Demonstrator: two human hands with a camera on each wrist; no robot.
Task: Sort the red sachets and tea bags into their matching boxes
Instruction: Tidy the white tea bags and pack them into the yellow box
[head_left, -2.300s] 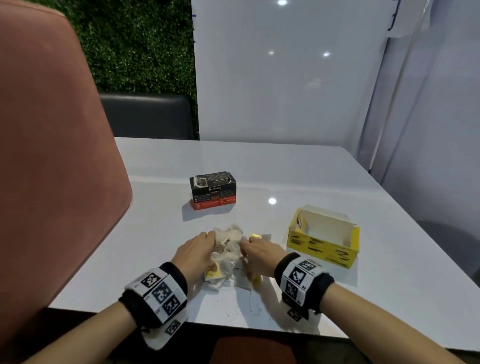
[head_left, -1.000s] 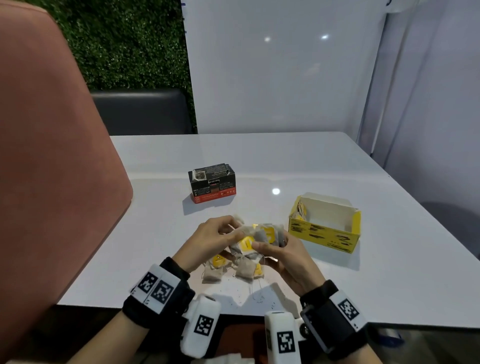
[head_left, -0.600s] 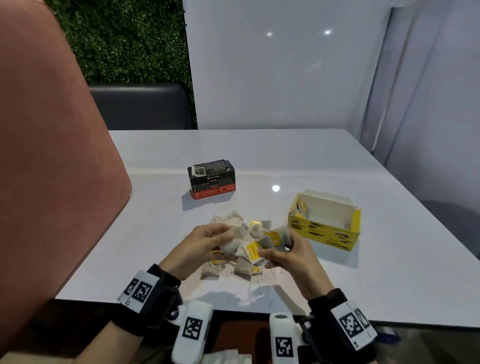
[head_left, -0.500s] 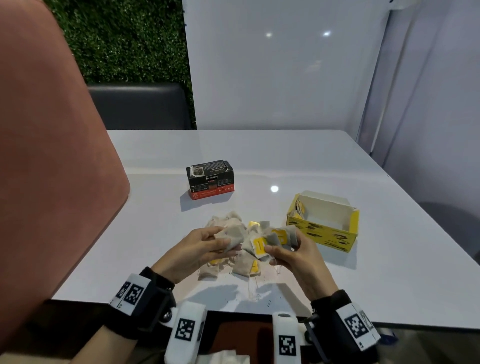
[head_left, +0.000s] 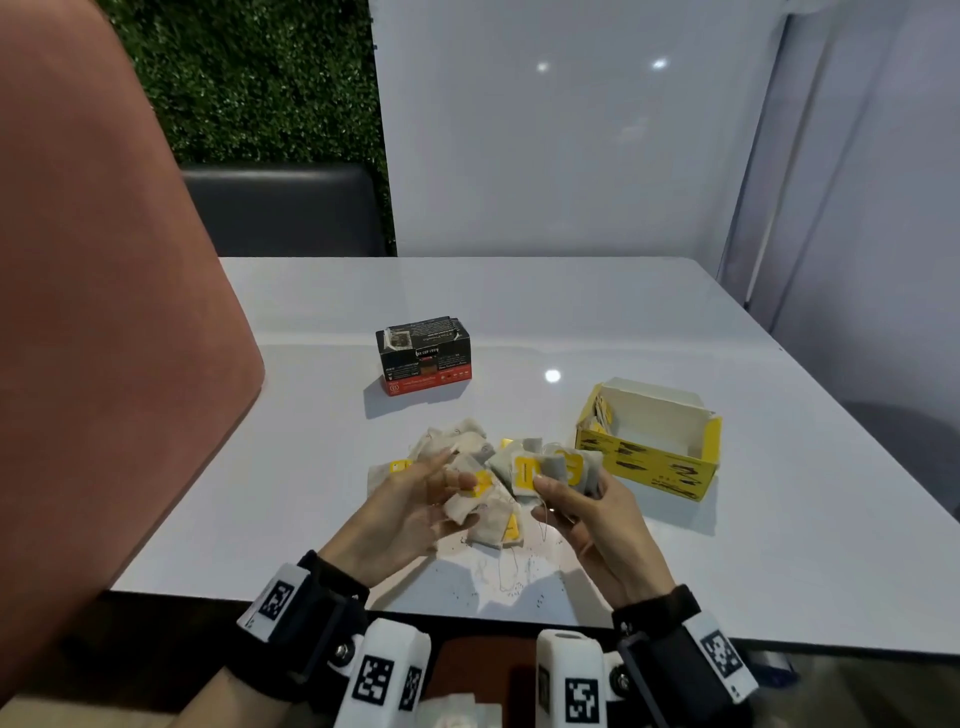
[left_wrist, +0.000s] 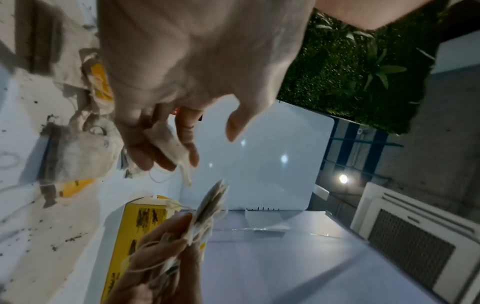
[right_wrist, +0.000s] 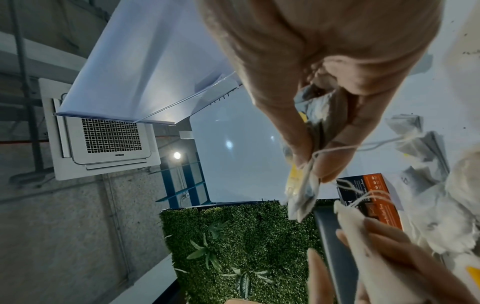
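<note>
Tea bags (head_left: 470, 457) lie heaped on the white table (head_left: 597, 312) near its front edge, loose tea grains scattered around them. Right hand (head_left: 597, 512) pinches a small stack of tea bags (head_left: 558, 467) between thumb and fingers, raised just above the heap. Left hand (head_left: 410, 506) holds one tea bag (head_left: 465, 506) in its curled fingers (left_wrist: 185, 131), just left of the stack. An open yellow box (head_left: 652, 447) sits to the right of the heap, and a black and red box (head_left: 425, 356) stands farther back, well apart from both hands.
</note>
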